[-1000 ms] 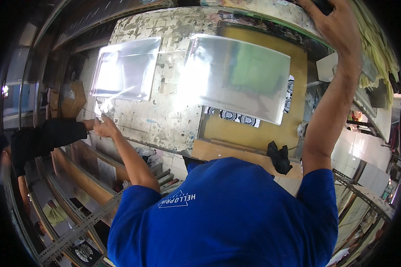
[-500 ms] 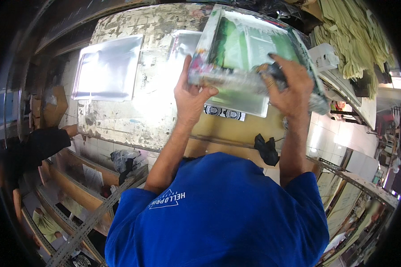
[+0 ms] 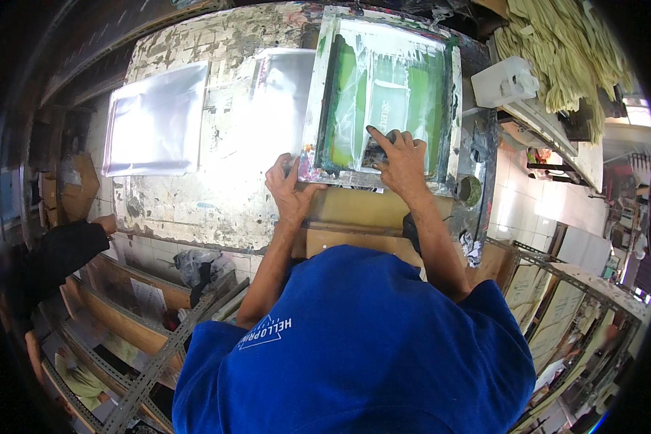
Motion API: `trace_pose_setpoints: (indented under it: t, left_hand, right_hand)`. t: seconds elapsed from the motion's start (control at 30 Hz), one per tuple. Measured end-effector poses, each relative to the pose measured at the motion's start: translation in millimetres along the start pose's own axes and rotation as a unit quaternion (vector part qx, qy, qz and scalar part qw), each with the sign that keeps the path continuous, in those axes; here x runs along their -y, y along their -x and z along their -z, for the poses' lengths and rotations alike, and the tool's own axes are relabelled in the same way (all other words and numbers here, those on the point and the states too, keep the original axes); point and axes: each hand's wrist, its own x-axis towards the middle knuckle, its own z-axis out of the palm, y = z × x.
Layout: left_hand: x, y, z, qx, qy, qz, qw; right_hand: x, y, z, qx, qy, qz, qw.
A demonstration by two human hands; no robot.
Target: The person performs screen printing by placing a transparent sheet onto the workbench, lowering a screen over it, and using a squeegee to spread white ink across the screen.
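Note:
A screen printing frame [image 3: 455, 116] lies flat at the back right of the worktop. White ink is smeared over its green mesh [image 3: 427, 137]. My left hand [image 3: 289, 189] grips its near left corner, fingers at the left side and thumb along the near edge. Over the near part of the mesh, my right hand [image 3: 403, 165] holds a small dark squeegee [image 3: 375, 153], index finger stretched along it. The palm and fingers hide most of that tool. Below the frame, a yellowish board [image 3: 347, 207] shows.
Clear plastic sheets [image 3: 155, 119] lie on the paint-stained table [image 3: 224, 210] to the left. A white plastic tub [image 3: 505, 82] and hanging pale yellow strips [image 3: 557, 58] are at right. A tape roll [image 3: 469, 190] sits beside the frame. Another person's sleeved arm [image 3: 69, 249] reaches in at far left.
The raised, tilted screen frame has come down flat. My right hand has moved left and down with the squeegee onto the mesh. My left hand has followed the corner down.

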Motion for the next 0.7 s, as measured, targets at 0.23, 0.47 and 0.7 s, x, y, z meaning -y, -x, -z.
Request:
trace_pose_setpoints:
  t: [0.23, 0.47, 0.7]
  left_hand:
    - [1.4, 3.3, 0.3, -0.003, 0.007, 0.001, 1.0]
    - [2.2, 4.1, -2.1, -0.01, 0.017, 0.0, 1.0]
    - [3.9, 6.5, -4.0, -0.018, 0.025, -0.004, 1.0]
  right_hand:
    - [-49.4, -74.8, -17.9, -0.109, -0.029, -0.013, 0.994]
    - [-91.9, -149.9, -0.3, -0.136, -0.021, -0.002, 0.99]
    - [-90.8, -150.1, 6.2, -0.144, 0.007, 0.027, 0.989]
